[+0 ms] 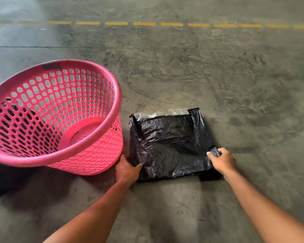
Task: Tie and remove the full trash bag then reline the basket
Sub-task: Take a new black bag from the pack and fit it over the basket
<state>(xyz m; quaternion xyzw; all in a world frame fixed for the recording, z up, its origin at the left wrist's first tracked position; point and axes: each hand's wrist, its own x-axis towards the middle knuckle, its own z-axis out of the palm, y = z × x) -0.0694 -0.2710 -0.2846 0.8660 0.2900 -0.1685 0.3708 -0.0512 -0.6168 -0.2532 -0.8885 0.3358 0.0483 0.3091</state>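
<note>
A pink perforated basket (102, 106) stands on the concrete floor at the left, with no liner inside it. To its right a folded black trash bag (170, 144) lies flat on the floor, with a bit of clear plastic showing at its far edge. My left hand (127, 170) grips the bag's near left corner, thumb on top. My right hand (221, 160) pinches the bag's near right corner. A dark mass (0, 181), maybe the full bag, shows at the left edge behind the basket; most of it is hidden.
The bare concrete floor (235, 85) stretches all around. A dashed yellow line (144, 24) runs across it at the far side, and a thin crack runs below that line.
</note>
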